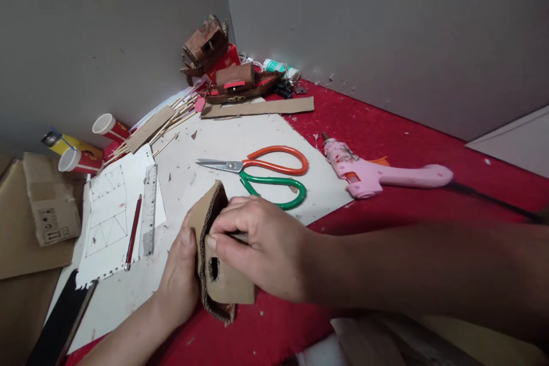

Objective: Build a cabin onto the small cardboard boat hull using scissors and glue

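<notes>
A corrugated-cardboard piece (234, 284), fluted along its curved edge and pierced by a rough rectangular hole, is clasped by the left hand (182, 269) and pinched by the right hand (259, 240) above the near side of the red table (412, 148). Grey walls (386, 23) bound it beyond. Scrap-flecked white sheet (257, 131) separates green-and-orange-handled scissors (234, 166) from the pink glue gun (364, 177) at right.

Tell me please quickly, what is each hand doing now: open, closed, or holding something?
Left hand: holding the cardboard piece, thumb on its outer side.
Right hand: closed, pinching the same piece.
</notes>
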